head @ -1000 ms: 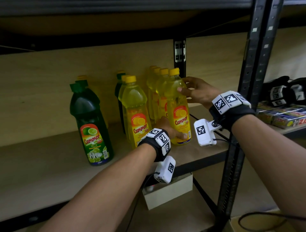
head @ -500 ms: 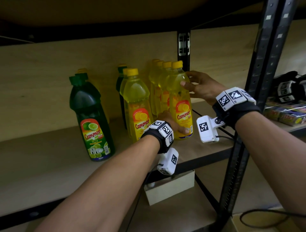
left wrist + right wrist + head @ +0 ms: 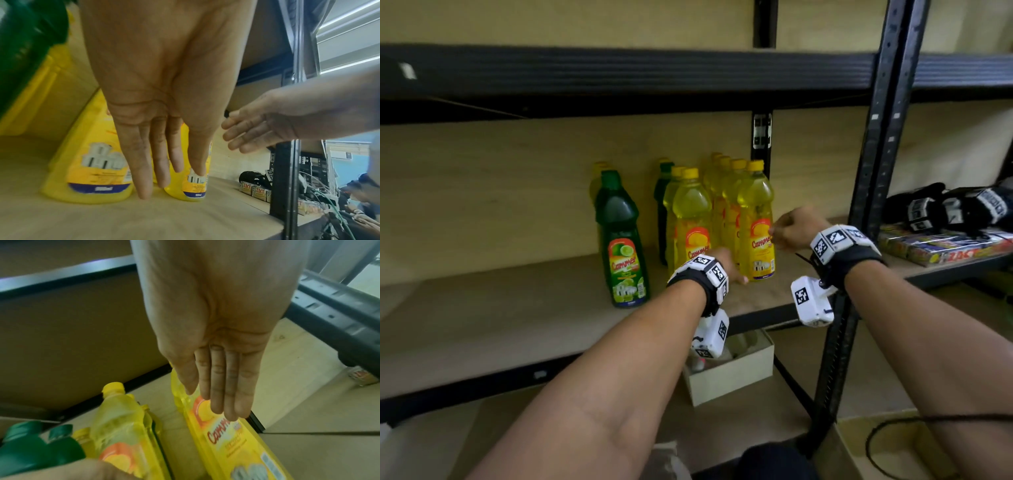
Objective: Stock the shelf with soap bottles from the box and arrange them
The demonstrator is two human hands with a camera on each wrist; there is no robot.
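While the front yellow soap bottle (image 3: 756, 222) is standing upright on the shelf (image 3: 517, 308), the left hand (image 3: 726, 265) is resting straight fingers at its base and the right hand (image 3: 791, 231) is hovering flat beside its label; squaring it probably wants gentle, even pushes.

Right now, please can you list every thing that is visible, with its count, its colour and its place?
yellow soap bottles: at least six, yellow, upright in rows on the shelf's right part
green soap bottles: two, dark green, left of the yellow rows
shelf: one, wooden board with black frame
box: one, beige, on the lower level
packets: several, yellow-red, on the neighbouring shelf at right
left hand: fingers straight, by the front bottles' bases
right hand: fingers straight, beside the front right bottle
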